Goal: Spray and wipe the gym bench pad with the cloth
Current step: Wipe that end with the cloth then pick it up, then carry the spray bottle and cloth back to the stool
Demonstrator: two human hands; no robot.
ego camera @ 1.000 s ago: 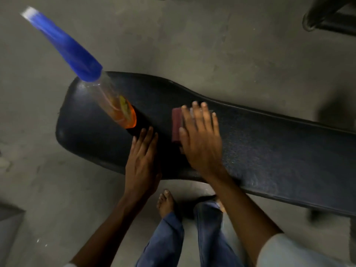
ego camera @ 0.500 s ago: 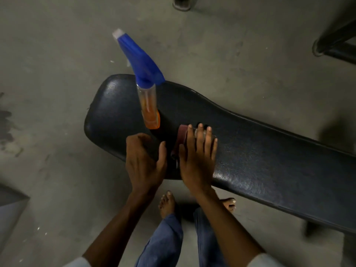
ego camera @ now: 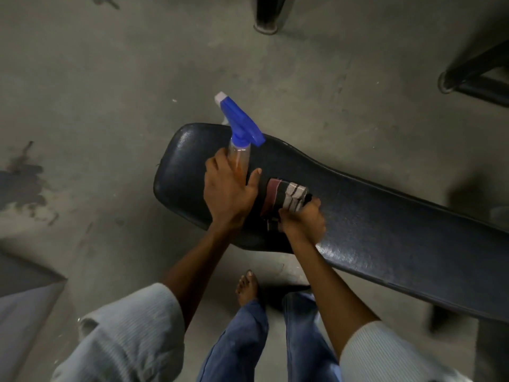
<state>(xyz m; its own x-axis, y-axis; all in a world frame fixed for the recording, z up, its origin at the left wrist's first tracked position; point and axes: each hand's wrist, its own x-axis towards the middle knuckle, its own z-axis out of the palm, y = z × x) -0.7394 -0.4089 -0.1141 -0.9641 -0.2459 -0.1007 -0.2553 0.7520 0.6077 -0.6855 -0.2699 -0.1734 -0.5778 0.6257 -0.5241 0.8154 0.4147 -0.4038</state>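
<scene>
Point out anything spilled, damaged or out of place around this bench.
One thing stands out: a dark stain spreads over the concrete floor left of the bench pad, like a spill, wet or dried. The pad shows no tear. The spray bottle stands upright in the left hand; the right hand grips the cloth.

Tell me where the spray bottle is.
Head view, centre: the spray bottle stands on the bench pad's left end, gripped by the left hand, just left of the cloth.

Head-worn view looks steeply down, close over the bench pad (ego camera: 385, 230).
</scene>
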